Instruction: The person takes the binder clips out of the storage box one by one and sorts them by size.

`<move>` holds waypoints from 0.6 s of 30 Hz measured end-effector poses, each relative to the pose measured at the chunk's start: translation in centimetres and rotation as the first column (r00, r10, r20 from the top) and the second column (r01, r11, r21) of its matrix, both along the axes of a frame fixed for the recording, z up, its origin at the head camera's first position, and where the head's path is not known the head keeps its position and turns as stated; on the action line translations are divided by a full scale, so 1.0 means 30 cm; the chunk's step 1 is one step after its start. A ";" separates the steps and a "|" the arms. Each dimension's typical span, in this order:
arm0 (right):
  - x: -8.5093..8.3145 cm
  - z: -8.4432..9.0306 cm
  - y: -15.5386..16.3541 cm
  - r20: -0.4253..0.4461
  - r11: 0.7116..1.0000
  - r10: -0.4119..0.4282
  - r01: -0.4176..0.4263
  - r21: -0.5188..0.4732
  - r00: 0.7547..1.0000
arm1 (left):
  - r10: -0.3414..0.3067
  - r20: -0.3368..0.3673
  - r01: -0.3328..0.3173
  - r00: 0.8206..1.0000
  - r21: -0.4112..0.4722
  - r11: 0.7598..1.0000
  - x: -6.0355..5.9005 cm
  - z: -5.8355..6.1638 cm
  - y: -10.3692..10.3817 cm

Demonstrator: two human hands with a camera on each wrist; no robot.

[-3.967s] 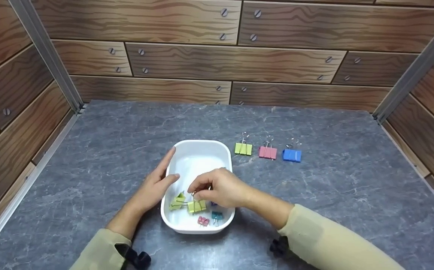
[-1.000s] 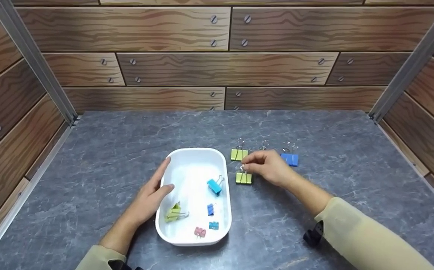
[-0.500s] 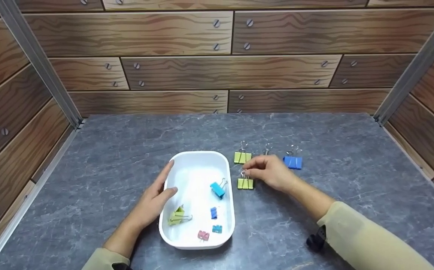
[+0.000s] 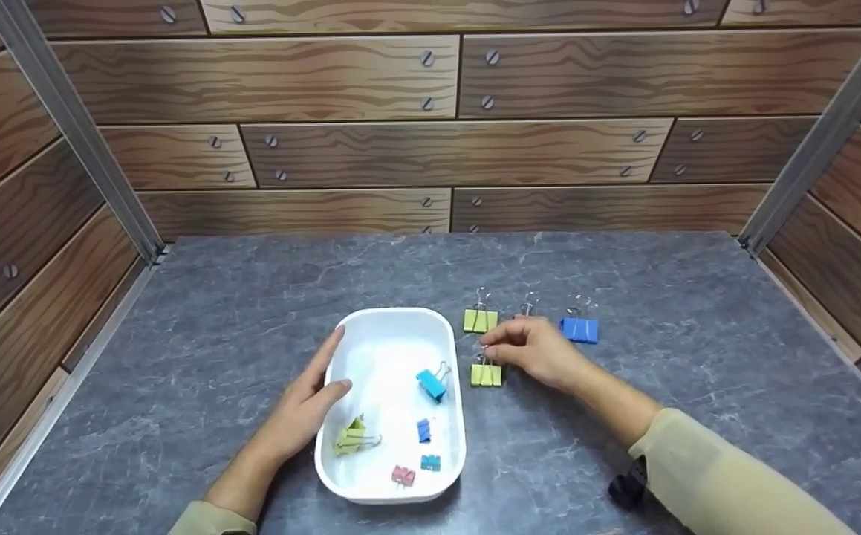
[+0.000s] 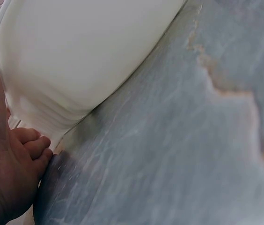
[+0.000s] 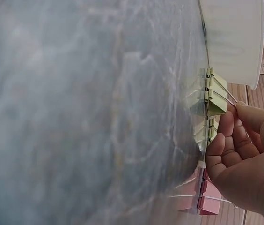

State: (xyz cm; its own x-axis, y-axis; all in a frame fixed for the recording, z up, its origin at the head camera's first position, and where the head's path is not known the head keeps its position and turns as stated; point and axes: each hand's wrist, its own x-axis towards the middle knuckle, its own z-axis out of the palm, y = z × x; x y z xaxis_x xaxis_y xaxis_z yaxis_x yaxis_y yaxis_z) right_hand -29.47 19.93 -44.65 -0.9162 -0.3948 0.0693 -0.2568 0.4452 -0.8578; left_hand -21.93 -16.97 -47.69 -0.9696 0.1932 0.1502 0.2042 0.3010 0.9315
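Lime-green binder clip is pinched by our right hand, while our left hand grips the white rectangular tub.

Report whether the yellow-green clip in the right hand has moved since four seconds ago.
Yes: that clip went rightward out of the white tray, nearer the table's back edge.

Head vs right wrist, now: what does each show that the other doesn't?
Head only: left hand on the white tray, the big blue clip, and five clips inside the tray.
Right wrist only: curled lower fingers of the right hand, and most of the big pink clip, largely hidden in the head view.
Both: right hand holding the nearer yellow-green clip by its wire, the farther yellow-green clip, and the tray.
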 end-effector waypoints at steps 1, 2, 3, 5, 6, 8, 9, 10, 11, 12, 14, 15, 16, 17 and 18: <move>0.000 0.001 0.001 0.010 1.000 -0.002 0.002 -0.005 1.000 | -0.003 -0.001 0.003 1.000 0.001 1.000 0.000 -0.001 0.000; -0.001 0.002 0.002 0.020 1.000 -0.005 0.005 -0.011 1.000 | -0.010 -0.004 0.010 1.000 0.004 1.000 -0.001 -0.001 0.000; -0.001 0.003 0.003 0.034 1.000 -0.005 0.006 -0.020 0.999 | -0.015 -0.005 0.015 1.000 0.006 1.000 -0.002 -0.002 0.000; -0.002 0.007 0.002 0.063 0.999 -0.003 0.006 -0.037 0.998 | -0.021 -0.002 0.021 1.000 0.010 1.000 0.002 -0.006 -0.004; -0.003 0.010 0.001 0.071 0.999 -0.003 0.006 -0.044 0.998 | -0.021 0.000 0.021 1.000 0.011 1.000 0.003 -0.007 -0.005; -0.005 0.019 0.001 0.067 0.999 -0.003 0.007 -0.051 0.998 | -0.021 -0.002 0.021 1.000 0.012 1.000 0.004 -0.008 -0.008; -0.006 0.024 0.002 0.060 0.999 -0.005 0.008 -0.050 0.998 | -0.014 -0.002 0.014 1.000 0.007 1.000 0.005 -0.008 -0.009; -0.006 0.031 0.003 0.049 0.999 -0.008 0.010 -0.051 0.999 | -0.008 -0.004 0.008 1.000 0.002 1.000 0.006 -0.008 -0.011; -0.006 0.037 0.004 0.041 0.998 -0.008 0.010 -0.054 0.999 | -0.002 -0.004 0.002 1.000 -0.003 1.000 0.006 -0.007 -0.011; -0.005 0.044 0.006 0.029 0.998 -0.010 0.012 -0.057 1.000 | 0.001 -0.003 -0.001 1.000 -0.006 1.000 0.006 -0.007 -0.011; -0.001 0.059 0.012 0.020 0.997 -0.014 0.015 -0.070 1.000 | 0.000 -0.002 0.000 1.000 -0.011 1.000 0.004 -0.007 -0.010; -0.001 0.068 0.014 0.019 0.998 -0.020 0.022 -0.066 1.000 | 0.001 -0.001 -0.001 1.000 -0.014 1.000 0.003 -0.006 -0.009; 0.000 0.078 0.016 0.021 0.997 -0.026 0.027 -0.067 0.999 | 0.000 -0.002 0.000 1.000 -0.014 1.000 0.001 -0.006 -0.007; 0.001 0.088 0.018 0.019 0.997 -0.031 0.032 -0.064 0.999 | -0.002 0.000 0.002 1.000 -0.014 1.000 0.000 -0.006 -0.005; 0.002 0.100 0.019 0.013 0.998 -0.036 0.037 -0.058 0.999 | -0.005 0.001 0.005 1.000 -0.012 1.000 -0.002 -0.006 -0.003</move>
State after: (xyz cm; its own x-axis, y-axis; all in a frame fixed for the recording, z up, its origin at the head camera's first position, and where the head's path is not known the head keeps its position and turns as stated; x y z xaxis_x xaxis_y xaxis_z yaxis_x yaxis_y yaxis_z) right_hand -29.42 20.50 -41.66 -0.9307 -0.3569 0.0802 -0.2310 0.4034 -0.8854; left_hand -21.99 -17.06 -47.88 -0.9688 0.1997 0.1465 0.2045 0.3114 0.9280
